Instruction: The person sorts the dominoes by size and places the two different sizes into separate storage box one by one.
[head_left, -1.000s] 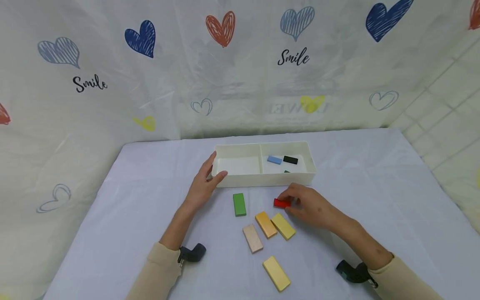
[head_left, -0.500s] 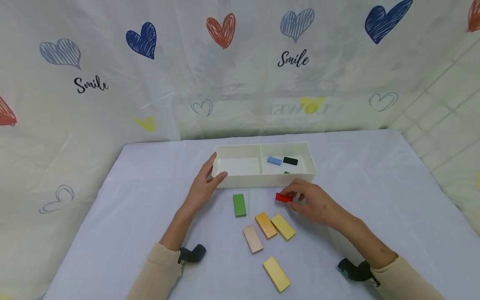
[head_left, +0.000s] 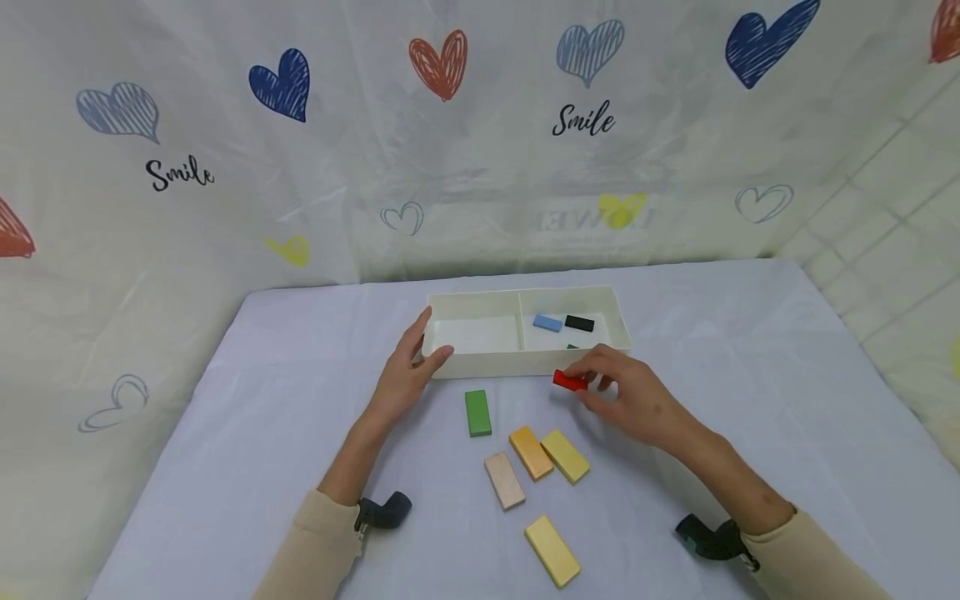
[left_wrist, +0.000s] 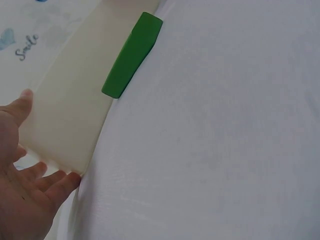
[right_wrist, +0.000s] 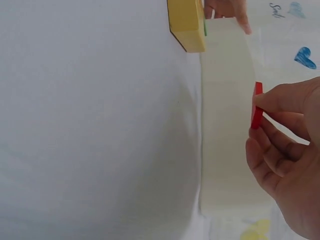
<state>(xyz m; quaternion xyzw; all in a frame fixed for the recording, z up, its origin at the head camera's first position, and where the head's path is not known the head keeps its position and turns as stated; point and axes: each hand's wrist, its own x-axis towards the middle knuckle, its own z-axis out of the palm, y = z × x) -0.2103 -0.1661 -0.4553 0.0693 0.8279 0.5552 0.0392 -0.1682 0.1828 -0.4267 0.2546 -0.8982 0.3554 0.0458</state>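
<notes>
My right hand (head_left: 626, 396) pinches a red block (head_left: 569, 381) between thumb and fingers, raised just before the front wall of a white two-compartment box (head_left: 495, 364). In the right wrist view the red block (right_wrist: 257, 106) is seen nearly edge-on against the box's upper edge. At the box's left end, my left hand (head_left: 401, 379) holds it with the thumb over the front rim and fingers along the end wall. Inside the right compartment lie a light blue block (head_left: 547, 322), a black block (head_left: 580, 323) and a mostly hidden dark green piece (head_left: 573, 347).
A green block (head_left: 477, 413) lies before the box. Closer to me are an orange block (head_left: 531, 453), a yellow block (head_left: 566, 457) beside it, a pale wooden block (head_left: 505, 481) and a light yellow block (head_left: 552, 551). A patterned sheet (head_left: 480, 167) hangs behind the table.
My right hand has lifted the red block off the cloth and moved it away from me, up to the box's front wall. My left hand has stayed at the box's left end.
</notes>
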